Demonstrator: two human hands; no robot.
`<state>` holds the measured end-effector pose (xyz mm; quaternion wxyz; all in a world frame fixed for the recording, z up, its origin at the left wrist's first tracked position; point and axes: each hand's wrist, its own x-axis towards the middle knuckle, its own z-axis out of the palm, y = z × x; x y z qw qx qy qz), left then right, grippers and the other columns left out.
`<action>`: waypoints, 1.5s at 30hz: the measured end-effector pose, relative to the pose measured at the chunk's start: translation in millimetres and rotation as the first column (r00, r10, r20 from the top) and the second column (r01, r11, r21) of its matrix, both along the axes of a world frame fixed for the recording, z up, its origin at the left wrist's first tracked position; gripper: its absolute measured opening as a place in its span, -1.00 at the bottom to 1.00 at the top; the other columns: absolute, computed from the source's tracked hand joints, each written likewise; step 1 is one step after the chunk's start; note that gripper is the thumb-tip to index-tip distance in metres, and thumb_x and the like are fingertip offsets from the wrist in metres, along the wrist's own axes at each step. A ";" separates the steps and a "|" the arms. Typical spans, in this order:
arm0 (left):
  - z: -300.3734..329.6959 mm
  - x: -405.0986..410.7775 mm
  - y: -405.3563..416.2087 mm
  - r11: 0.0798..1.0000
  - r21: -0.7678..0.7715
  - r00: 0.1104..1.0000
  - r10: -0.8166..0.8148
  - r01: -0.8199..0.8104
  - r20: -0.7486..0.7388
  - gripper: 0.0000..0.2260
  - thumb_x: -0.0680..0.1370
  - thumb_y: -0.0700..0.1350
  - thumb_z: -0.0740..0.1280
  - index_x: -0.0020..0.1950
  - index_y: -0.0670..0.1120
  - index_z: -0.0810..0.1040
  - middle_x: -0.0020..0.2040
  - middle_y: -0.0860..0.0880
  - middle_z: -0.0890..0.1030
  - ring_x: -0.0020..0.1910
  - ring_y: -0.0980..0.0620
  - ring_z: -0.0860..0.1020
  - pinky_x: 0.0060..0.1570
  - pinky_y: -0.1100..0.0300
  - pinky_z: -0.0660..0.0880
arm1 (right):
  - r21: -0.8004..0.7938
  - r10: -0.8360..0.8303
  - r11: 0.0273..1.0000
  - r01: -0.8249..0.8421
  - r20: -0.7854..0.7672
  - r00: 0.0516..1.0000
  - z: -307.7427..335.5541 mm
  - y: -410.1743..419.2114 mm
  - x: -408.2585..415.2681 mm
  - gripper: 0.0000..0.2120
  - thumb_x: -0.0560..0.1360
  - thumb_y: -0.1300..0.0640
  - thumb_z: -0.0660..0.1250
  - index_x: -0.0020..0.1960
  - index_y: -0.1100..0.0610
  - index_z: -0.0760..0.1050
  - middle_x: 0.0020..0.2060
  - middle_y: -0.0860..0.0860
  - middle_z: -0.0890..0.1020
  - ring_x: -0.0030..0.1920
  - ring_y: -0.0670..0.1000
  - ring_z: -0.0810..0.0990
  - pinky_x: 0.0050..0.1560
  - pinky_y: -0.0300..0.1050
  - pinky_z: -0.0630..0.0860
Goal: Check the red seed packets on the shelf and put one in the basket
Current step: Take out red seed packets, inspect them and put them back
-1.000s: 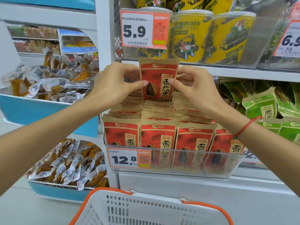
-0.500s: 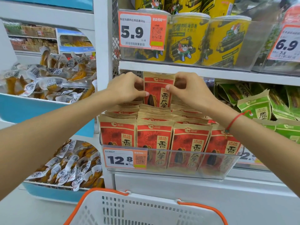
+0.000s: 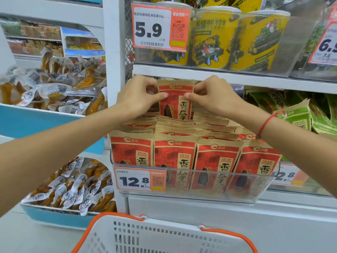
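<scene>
A: What takes up most of the view?

B: A white store shelf (image 3: 228,74), with a clear plastic bin (image 3: 191,195) on its middle level full of red seed packets (image 3: 175,157) standing in rows, four across at the front. A price tag (image 3: 140,179) reading 12.8 is fixed to the bin's front left. Yellow tubs (image 3: 217,39) sit on the level above, behind a tag marked 5.9 (image 3: 160,27).

A: And off to the sides?

B: Green packets (image 3: 295,117) lie to the right of the red ones. To the left, blue-edged bins (image 3: 42,123) hold clear-wrapped yellowish snacks (image 3: 60,88).

A: Where's the basket?

B: At the bottom edge, below the shelf: a white basket (image 3: 164,238) with an orange rim and handle. What I can see of it holds no packet.

A: The hands?

B: Both reach to the back of the bin. The left hand (image 3: 138,96) pinches the left edge of one red packet (image 3: 176,102), thumb on its face; the right hand (image 3: 213,96) pinches the right edge the same way. That packet stands upright above the rear rows, its top just under the upper shelf's edge.

A: Anything on the wrists?

B: A red string bracelet (image 3: 266,123) on the right one
</scene>
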<state>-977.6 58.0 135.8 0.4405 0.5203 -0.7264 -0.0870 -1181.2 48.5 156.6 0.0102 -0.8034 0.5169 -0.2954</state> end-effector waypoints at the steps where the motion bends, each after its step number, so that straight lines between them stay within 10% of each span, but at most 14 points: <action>1: 0.9 -0.4 1.5 1.000 -0.031 0.999 -0.002 0.000 -0.037 -0.88 0.47 0.05 0.45 -0.25 0.15 0.58 -0.22 0.12 0.65 -0.18 0.10 0.59 0.00 -0.06 0.56 | -0.061 0.011 0.998 -0.008 0.052 0.999 -1.7 0.1 -1.1 -0.71 0.53 -0.09 0.32 -0.07 0.11 0.68 -0.24 0.03 0.70 -0.17 0.05 0.63 -0.08 0.05 0.57; 5: 1.1 1.3 5.6 0.999 -0.026 0.998 -0.021 0.019 -0.053 -0.89 0.47 0.03 0.45 -0.24 0.16 0.59 -0.24 0.17 0.64 -0.23 0.21 0.56 0.01 0.03 0.55 | -0.166 0.072 0.985 -0.048 0.140 0.988 -16.0 3.5 -1.0 -0.74 0.51 -0.11 0.29 -0.07 0.04 0.66 -0.22 -0.03 0.71 -0.11 0.07 0.66 -0.05 0.11 0.58; 12: -1.7 0.5 9.0 0.998 0.049 0.996 0.043 -0.047 0.082 -0.94 0.49 0.06 0.43 -0.16 0.11 0.65 -0.22 0.10 0.66 -0.11 0.07 0.62 -0.06 0.08 0.54 | 0.115 0.068 0.991 -0.068 0.003 0.998 3.1 -0.3 5.3 -0.74 0.49 0.02 0.42 -0.11 0.23 0.69 -0.22 0.12 0.70 -0.24 0.01 0.58 -0.15 -0.09 0.52; 20: -1.1 -1.8 12.5 0.995 -0.091 0.999 0.034 -0.038 -0.041 -0.79 0.49 0.09 0.42 -0.33 0.11 0.54 -0.36 0.14 0.56 -0.26 0.15 0.52 -0.12 0.12 0.45 | -0.243 0.088 0.969 -0.047 0.162 0.983 -19.1 0.7 -3.0 -0.68 0.48 -0.09 0.35 -0.12 0.17 0.66 -0.26 0.08 0.71 -0.19 0.10 0.67 -0.14 0.08 0.60; 28: -3.3 -7.7 -11.5 0.954 0.298 0.965 -0.056 -0.024 0.256 -0.89 0.45 0.06 0.47 -0.20 0.04 0.66 -0.23 0.10 0.63 -0.09 -0.01 0.59 0.04 0.11 0.51 | 0.321 -0.074 0.944 0.080 -0.030 0.997 -17.1 -10.8 6.2 -0.75 0.47 0.02 0.43 0.01 0.18 0.66 -0.15 0.07 0.67 -0.05 0.05 0.62 0.05 -0.09 0.54; 34: 2.2 -5.5 -13.5 0.990 0.134 0.982 -0.063 0.039 0.179 -0.96 0.45 0.02 0.47 -0.18 0.16 0.64 -0.18 0.12 0.68 -0.06 0.15 0.62 0.09 0.06 0.55 | 0.032 -0.028 0.999 0.027 0.056 0.998 -23.2 -10.3 6.5 -0.85 0.47 -0.03 0.41 -0.02 -0.03 0.68 -0.15 0.03 0.69 -0.04 0.06 0.61 0.04 0.05 0.56; 45: 13.0 -26.0 -31.4 0.973 0.189 0.773 -0.016 -0.135 0.634 -0.89 0.46 0.10 0.45 -0.06 0.14 0.69 -0.25 0.21 0.56 0.02 0.10 0.58 -0.15 0.20 0.36 | 0.468 0.084 0.881 0.071 -0.303 0.949 -2.1 -27.4 23.0 -0.74 0.54 0.16 0.35 0.19 0.21 0.59 0.19 0.01 0.61 0.22 0.00 0.52 0.33 -0.12 0.37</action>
